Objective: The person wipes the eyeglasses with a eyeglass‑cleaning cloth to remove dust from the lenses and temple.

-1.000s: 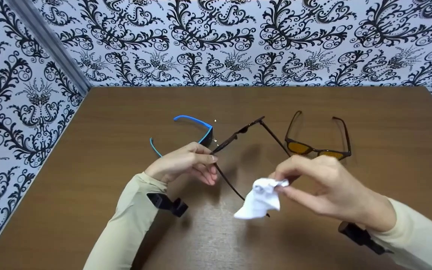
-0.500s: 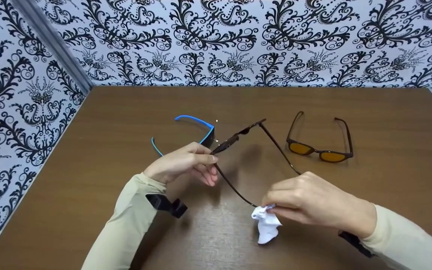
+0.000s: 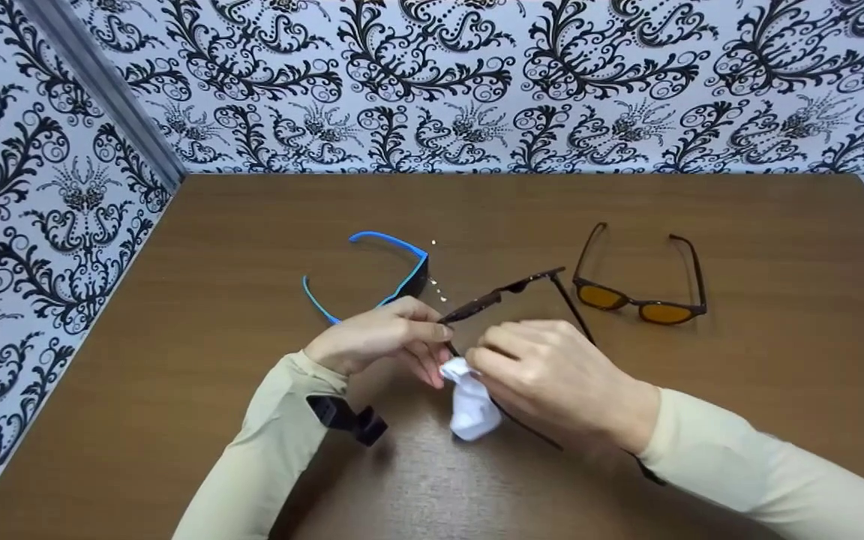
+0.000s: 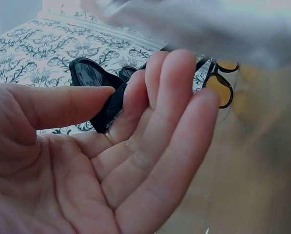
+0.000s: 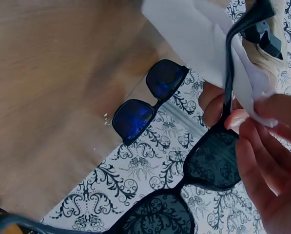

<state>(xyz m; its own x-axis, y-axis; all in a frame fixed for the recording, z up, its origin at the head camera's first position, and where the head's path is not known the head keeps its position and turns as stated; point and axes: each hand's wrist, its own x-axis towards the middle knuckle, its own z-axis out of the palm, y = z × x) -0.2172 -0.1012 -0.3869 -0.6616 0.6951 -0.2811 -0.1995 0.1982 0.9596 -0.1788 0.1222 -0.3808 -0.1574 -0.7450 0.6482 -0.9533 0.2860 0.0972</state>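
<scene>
Dark-framed sunglasses [image 3: 477,304] are held up over the table, arms unfolded toward the person. My left hand [image 3: 383,337] pinches them between thumb and fingers at the left corner of the frame. In the left wrist view, the thumb presses the black frame [image 4: 108,109] against curled fingers. A small white cloth [image 3: 475,411] hangs from my right hand [image 3: 552,367], which pinches it at the left arm of the sunglasses, near the hinge. The right wrist view shows the cloth [image 5: 194,34] lying along that arm, with the dark lenses [image 5: 160,217] below.
Blue-armed sunglasses [image 3: 391,238] lie on the brown table [image 3: 214,240] behind my left hand. Dark glasses with orange lenses [image 3: 664,312] sit at the right. Several tiny white bits [image 3: 438,289] lie near the blue pair. Patterned walls [image 3: 432,90] stand behind and left.
My right hand brought the cloth down to the far end of the sunglasses' left arm, then left along it toward the hinge. The held sunglasses shifted slightly right and down.
</scene>
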